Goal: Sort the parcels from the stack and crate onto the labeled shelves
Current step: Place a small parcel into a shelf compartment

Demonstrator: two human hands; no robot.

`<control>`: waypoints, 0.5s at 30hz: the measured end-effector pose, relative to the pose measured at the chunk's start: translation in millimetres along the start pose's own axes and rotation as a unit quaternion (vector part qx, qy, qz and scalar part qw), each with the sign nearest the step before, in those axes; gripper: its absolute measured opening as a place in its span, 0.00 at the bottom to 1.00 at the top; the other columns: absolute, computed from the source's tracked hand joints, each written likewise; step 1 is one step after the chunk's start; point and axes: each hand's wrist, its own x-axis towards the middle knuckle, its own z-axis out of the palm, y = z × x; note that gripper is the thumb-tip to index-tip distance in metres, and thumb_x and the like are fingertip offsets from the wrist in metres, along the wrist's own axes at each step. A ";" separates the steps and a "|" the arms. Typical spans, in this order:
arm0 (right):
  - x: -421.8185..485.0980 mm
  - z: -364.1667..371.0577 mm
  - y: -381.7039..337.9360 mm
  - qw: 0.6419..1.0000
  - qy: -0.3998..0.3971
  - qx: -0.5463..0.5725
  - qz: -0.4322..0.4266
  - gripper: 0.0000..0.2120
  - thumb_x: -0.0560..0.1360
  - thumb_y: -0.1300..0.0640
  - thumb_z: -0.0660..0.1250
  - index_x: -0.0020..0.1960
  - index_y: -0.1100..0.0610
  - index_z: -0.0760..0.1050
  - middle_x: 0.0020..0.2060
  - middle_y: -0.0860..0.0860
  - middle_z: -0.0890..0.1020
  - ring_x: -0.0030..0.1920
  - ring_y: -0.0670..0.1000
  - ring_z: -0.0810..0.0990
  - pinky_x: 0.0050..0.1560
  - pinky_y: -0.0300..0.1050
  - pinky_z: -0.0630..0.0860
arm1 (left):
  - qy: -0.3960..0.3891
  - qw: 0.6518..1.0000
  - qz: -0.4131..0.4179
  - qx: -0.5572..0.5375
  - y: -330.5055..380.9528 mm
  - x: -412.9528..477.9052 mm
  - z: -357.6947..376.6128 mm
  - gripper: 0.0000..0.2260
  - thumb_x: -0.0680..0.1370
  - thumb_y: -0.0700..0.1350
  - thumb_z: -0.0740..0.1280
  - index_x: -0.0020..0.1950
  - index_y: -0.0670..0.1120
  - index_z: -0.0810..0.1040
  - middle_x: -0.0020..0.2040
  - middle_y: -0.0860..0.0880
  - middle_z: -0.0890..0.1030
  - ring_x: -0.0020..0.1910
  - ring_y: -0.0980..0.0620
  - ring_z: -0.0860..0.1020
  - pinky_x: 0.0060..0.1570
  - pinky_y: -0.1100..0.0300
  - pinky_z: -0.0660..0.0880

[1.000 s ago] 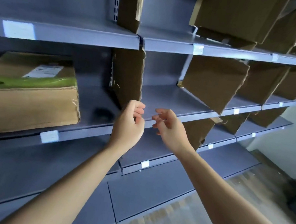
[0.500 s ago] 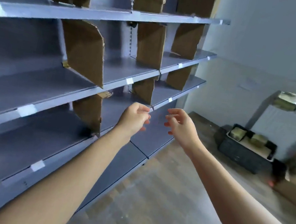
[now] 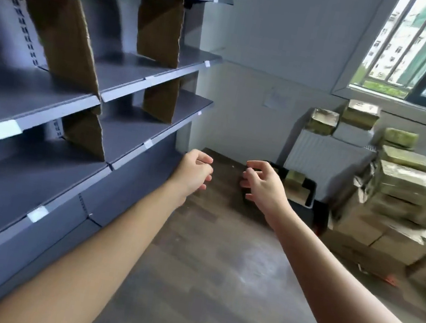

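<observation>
1. Left hand (image 3: 195, 171), right hand (image 3: 263, 186): out front, fingers loosely curled and apart, holding nothing.
2. Stack (image 3: 401, 196) at right by wall; more parcels (image 3: 294, 178) in crate (image 3: 311, 189) behind right hand.
3. Shelves (image 3: 139, 127) at left.

view: swung right — stack (image 3: 402, 191) now visible | crate (image 3: 300, 204) nearer
</observation>
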 end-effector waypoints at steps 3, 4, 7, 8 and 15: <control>66.1 -24.6 11.8 0.999 0.032 -0.020 0.022 0.07 0.80 0.54 0.60 0.57 0.50 0.74 0.48 0.53 0.83 0.50 0.54 0.83 0.53 0.56 0.80 | -0.037 0.999 -0.016 -0.020 6.9 76.6 44.6 0.07 0.79 0.35 0.60 0.52 0.44 0.73 0.51 0.45 0.76 0.38 0.55 0.75 0.36 0.61 0.73; 86.3 -33.2 14.3 0.998 0.040 -0.026 0.030 0.09 0.80 0.54 0.60 0.58 0.52 0.74 0.49 0.54 0.83 0.50 0.54 0.83 0.52 0.55 0.79 | -0.049 0.998 -0.023 -0.024 9.9 99.7 59.1 0.07 0.79 0.35 0.60 0.52 0.45 0.73 0.51 0.44 0.76 0.37 0.55 0.75 0.35 0.61 0.72; 146.5 -59.6 23.8 0.996 0.066 -0.041 0.041 0.10 0.80 0.55 0.60 0.60 0.53 0.74 0.48 0.54 0.83 0.49 0.53 0.83 0.50 0.54 0.79 | -0.077 0.996 -0.031 -0.025 21.1 162.8 101.3 0.07 0.78 0.34 0.60 0.50 0.45 0.72 0.49 0.45 0.76 0.36 0.55 0.74 0.34 0.62 0.72; 165.3 -67.9 27.6 0.995 0.073 -0.045 0.042 0.10 0.80 0.55 0.60 0.61 0.53 0.74 0.47 0.52 0.83 0.48 0.52 0.82 0.51 0.55 0.79 | -0.084 0.996 -0.032 -0.024 24.9 181.3 115.2 0.07 0.78 0.34 0.60 0.48 0.46 0.72 0.48 0.45 0.76 0.36 0.55 0.74 0.34 0.62 0.72; 289.1 -127.7 86.6 0.990 0.116 -0.040 0.073 0.08 0.79 0.52 0.61 0.57 0.48 0.74 0.49 0.51 0.82 0.49 0.52 0.82 0.53 0.55 0.80 | -0.137 0.990 -0.024 0.011 40.7 299.8 224.3 0.06 0.79 0.34 0.60 0.51 0.44 0.73 0.45 0.48 0.76 0.38 0.54 0.75 0.36 0.60 0.73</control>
